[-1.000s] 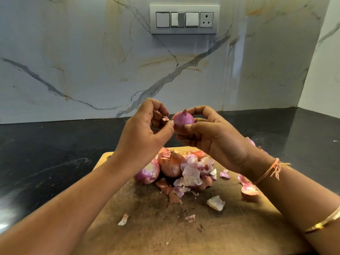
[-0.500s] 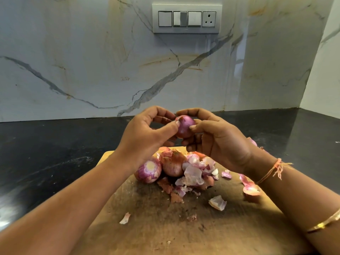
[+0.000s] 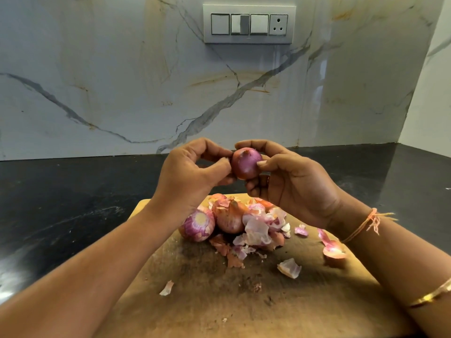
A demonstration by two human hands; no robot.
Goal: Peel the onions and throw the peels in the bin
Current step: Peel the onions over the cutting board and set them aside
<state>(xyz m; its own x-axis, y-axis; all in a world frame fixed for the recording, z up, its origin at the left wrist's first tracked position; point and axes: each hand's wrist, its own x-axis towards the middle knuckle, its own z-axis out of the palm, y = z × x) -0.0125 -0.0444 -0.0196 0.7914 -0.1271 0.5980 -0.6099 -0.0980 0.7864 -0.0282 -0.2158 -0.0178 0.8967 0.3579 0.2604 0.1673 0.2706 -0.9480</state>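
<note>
Since half a second ago the left hand has slid its thumb off the front of the onion, so I see more purple skin. Both hands meet on it above the far end of the cutting board: the right hand grips it from the right, the left pinches its left edge. Its long axis looks roughly upright. Loose peels lie below, nearer me. No bin in view; the switch panel bears no readable writing
</note>
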